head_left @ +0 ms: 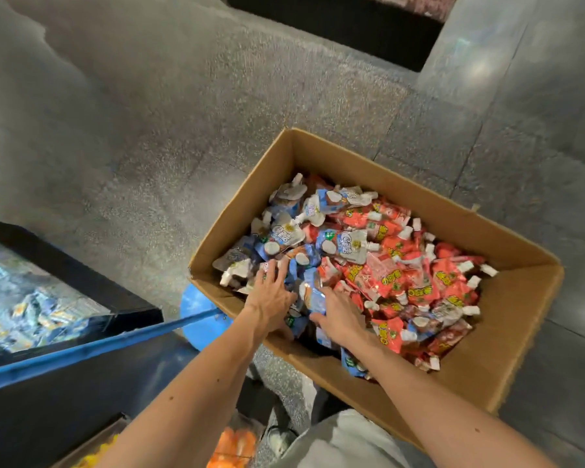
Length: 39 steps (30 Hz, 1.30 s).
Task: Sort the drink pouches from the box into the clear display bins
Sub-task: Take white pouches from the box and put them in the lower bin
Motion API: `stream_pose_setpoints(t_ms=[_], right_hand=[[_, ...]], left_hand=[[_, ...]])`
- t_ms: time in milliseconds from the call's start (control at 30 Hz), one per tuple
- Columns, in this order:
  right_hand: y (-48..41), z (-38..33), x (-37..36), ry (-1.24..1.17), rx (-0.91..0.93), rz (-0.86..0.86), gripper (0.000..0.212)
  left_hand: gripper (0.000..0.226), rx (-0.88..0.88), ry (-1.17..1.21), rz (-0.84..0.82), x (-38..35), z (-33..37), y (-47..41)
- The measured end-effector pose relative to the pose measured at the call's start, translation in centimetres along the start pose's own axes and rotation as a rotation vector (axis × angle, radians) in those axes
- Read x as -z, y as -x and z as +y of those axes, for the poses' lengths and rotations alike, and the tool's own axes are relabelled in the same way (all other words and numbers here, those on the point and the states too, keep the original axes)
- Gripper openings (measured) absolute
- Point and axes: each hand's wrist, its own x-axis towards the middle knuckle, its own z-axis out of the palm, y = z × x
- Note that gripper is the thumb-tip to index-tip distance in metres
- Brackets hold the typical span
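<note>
Pouches (pixel 313 288) in the box (pixel 352 157) bury the fingertips of the right hand (pixel 338 315), so its grip cannot be told; just beside it the left hand (pixel 271 295) lies spread, fingers straight, on blue ones.

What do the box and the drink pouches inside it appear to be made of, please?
The box looks like matte brown corrugated cardboard, judging by its raw, slightly bent rim. The red pouches and blue pouches seem to be glossy printed plastic or foil film: they crinkle and catch glare. Their white caps are probably hard plastic.
</note>
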Motion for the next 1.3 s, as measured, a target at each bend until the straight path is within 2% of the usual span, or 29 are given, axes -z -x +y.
stream_pose_setpoints(t_ms=[167, 300, 467, 600, 667, 800, 867, 933, 1000, 1133, 1233, 1300], right_hand=[[-0.6, 0.4, 1.2, -0.005, 0.005, 0.027, 0.053], [-0.3, 0.1, 3.1, -0.032, -0.036, 0.048, 0.053], [-0.4, 1.3, 4.5, -0.065, -0.098, 0.020, 0.044], [-0.2, 2.2, 5.5, -0.206, -0.185, -0.056, 0.048], [-0.5, 2.6, 5.6, -0.339, -0.219, -0.074, 0.044], [0.0, 2.6, 6.0, -0.746, -0.251, -0.084, 0.038], [0.4, 2.3, 6.5, -0.838, -0.227, -0.098, 0.043], [0.6, 2.0, 6.9, -0.891, -0.202, -0.141, 0.047], [0.9, 1.4, 7.1, -0.913, -0.174, -0.174, 0.044], [2.6, -1.2, 8.3, -0.929, -0.113, -0.141, 0.035], [4.5, -3.7, 8.9, -0.914, -0.034, -0.166, 0.036], [6.3, -5.6, 9.0, -0.919, 0.028, -0.184, 0.004]], left_hand=[[0.056, -0.033, -0.012, 0.024, 0.5, -0.4, 0.2], [0.044, -0.056, 0.016, 0.038, 1.4, -1.1, 0.7], [0.034, -0.061, 0.192, 0.115, 1.3, -2.0, 0.6], [0.031, -0.031, 0.507, 0.301, 0.8, -2.8, 0.6], [0.035, -0.016, 0.724, 0.405, 0.7, -3.1, 1.0], [0.041, 0.083, 1.220, 0.452, 1.1, -3.1, 2.4], [0.038, 0.129, 1.453, 0.490, 2.0, -2.8, 3.4], [0.033, 0.160, 1.680, 0.497, 3.0, -2.7, 4.8], [0.034, 0.181, 1.804, 0.482, 3.7, -2.7, 6.0], [0.052, 0.075, 2.010, 0.535, 3.9, -2.6, 9.5], [0.033, -0.016, 2.173, 0.524, 4.4, -2.4, 13.4], [0.046, -0.060, 2.273, 0.534, 4.5, -2.2, 15.8]])
